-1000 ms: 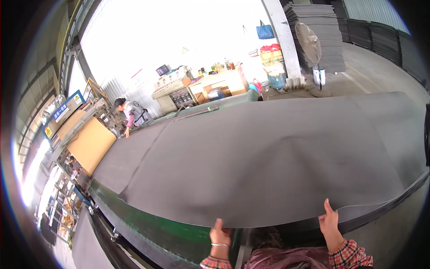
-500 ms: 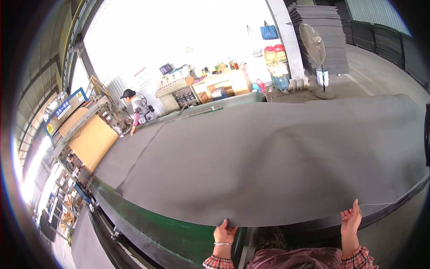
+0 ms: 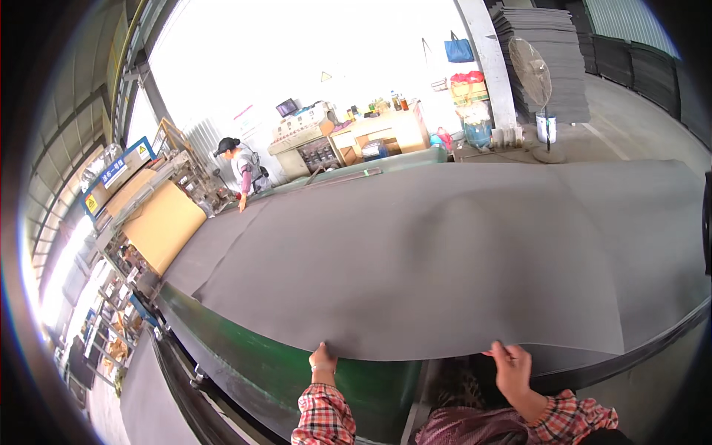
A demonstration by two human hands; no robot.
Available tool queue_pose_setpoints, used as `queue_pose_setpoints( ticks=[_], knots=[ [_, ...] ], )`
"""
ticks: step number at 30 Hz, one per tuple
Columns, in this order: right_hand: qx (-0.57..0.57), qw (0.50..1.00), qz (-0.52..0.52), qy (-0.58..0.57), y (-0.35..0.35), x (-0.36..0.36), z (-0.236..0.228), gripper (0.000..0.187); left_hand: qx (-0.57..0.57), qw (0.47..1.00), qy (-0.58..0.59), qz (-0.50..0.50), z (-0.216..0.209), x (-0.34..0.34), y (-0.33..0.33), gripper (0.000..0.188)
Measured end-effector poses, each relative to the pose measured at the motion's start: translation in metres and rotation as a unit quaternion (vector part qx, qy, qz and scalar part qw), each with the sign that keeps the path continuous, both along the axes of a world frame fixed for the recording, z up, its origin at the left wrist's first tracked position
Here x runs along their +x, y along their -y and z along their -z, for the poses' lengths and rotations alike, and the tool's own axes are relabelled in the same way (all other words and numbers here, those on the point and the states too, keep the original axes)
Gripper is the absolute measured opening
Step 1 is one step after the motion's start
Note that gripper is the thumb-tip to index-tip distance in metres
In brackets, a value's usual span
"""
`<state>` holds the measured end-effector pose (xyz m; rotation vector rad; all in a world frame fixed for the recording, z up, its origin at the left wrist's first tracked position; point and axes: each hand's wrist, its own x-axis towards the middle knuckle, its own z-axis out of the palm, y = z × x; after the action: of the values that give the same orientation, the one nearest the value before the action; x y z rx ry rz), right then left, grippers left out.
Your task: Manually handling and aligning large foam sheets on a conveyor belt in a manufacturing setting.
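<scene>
A large dark grey foam-like sheet spreads over the long table, its near edge curving toward me. My left hand is closed on that edge, fingers beneath the thumb partly hidden. Farther right, my right hand pinches the same edge, close to the sheet's near right corner. The sheet bulges softly in its middle. Under its right end lies another grey sheet. Past the sheet's left edge, more grey material runs toward a machine.
A green belt surface shows below the near edge. On the left stands the machine with a tan roll; a co-worker is beside it, a hand on the far side of the material. A control console, desk and fan stand behind.
Both my hands have shifted left, the right one farther, and the sheet's near right corner has moved left too. My right fingers have closed on the edge. The view has turned slightly.
</scene>
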<state>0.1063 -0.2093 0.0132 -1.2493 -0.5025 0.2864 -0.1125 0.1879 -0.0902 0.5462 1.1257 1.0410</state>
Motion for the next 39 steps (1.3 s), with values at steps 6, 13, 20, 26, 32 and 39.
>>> queue_pose_setpoints(
  ticks=[6,13,20,26,32,39],
  knots=[
    [-0.200,0.967,-0.059,0.146,-0.057,-0.013,0.017,0.021,0.002,0.981,0.099,0.168,-0.066,0.081,0.173,0.030],
    [-0.293,0.813,-0.125,0.488,-0.001,0.013,0.118,0.039,-0.021,0.980,0.058,0.188,-0.043,0.077,0.186,0.018],
    [-0.461,0.665,-0.075,0.583,0.089,0.096,0.196,0.042,0.150,0.987,0.052,-0.029,-0.014,0.057,0.171,0.041],
    [-0.431,0.672,-0.154,0.583,0.094,0.117,0.184,0.042,0.272,0.960,-0.058,0.008,-0.022,0.062,0.217,0.061],
    [-0.467,0.785,-0.238,0.330,0.088,0.123,0.148,0.037,0.248,0.951,-0.039,0.180,-0.047,0.079,0.269,0.043],
    [-0.479,0.788,-0.227,0.311,0.074,0.134,0.153,0.051,0.225,0.939,-0.056,0.255,-0.058,0.087,0.285,0.036]
  ],
)
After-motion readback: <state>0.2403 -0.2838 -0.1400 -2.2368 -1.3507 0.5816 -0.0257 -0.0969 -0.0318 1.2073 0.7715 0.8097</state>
